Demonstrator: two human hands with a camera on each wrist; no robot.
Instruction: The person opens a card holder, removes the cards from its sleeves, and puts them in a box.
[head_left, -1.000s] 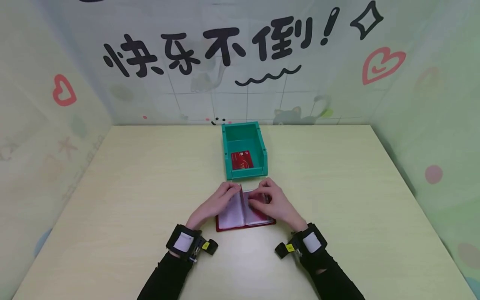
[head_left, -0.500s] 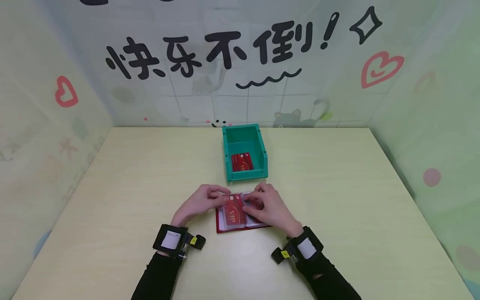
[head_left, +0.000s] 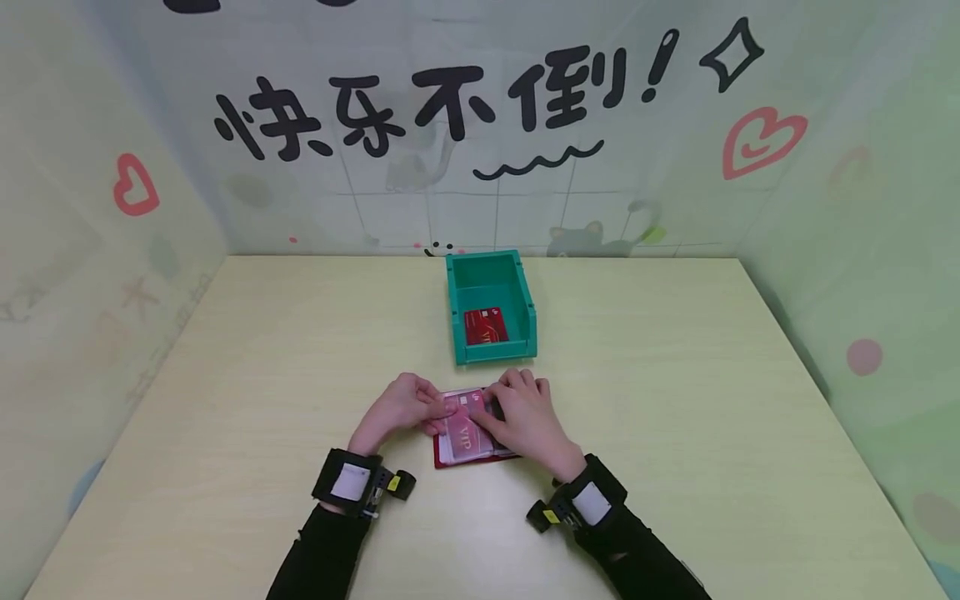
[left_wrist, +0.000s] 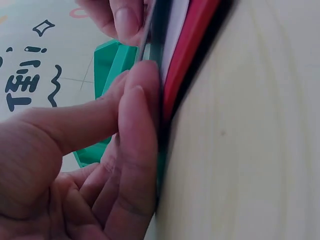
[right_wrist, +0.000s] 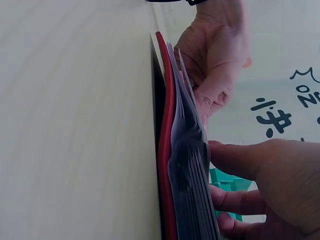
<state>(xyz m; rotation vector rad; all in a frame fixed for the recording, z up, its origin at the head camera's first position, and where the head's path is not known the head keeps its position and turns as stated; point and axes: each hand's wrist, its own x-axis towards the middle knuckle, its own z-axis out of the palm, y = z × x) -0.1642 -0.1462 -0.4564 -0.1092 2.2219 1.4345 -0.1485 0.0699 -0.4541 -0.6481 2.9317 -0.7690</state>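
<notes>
A red-covered card holder (head_left: 472,461) lies open on the table, with clear sleeve pages. Under the clear sleeve on its left side shows a red VIP card (head_left: 467,439), looking pale through the plastic. My left hand (head_left: 402,408) pinches the left edge of a page between thumb and finger; the left wrist view shows those fingertips (left_wrist: 142,75) at the thin sheet. Over the middle of the holder, my right hand (head_left: 525,421) has its thumb and bent fingers on the pages, thumb near the card. In the right wrist view, the stacked pages (right_wrist: 192,170) rise beside the thumb.
A green bin (head_left: 495,352) stands just beyond the holder, with another red VIP card (head_left: 486,325) lying in it. The pale wooden table (head_left: 300,350) meets printed cloth walls (head_left: 480,208) at the back and sides. A camera is strapped to each wrist.
The left page showed no card one second ago; then the red VIP card appeared there, and now it looks paler under plastic. My right hand has moved left; my left hand shifted left off the spine.
</notes>
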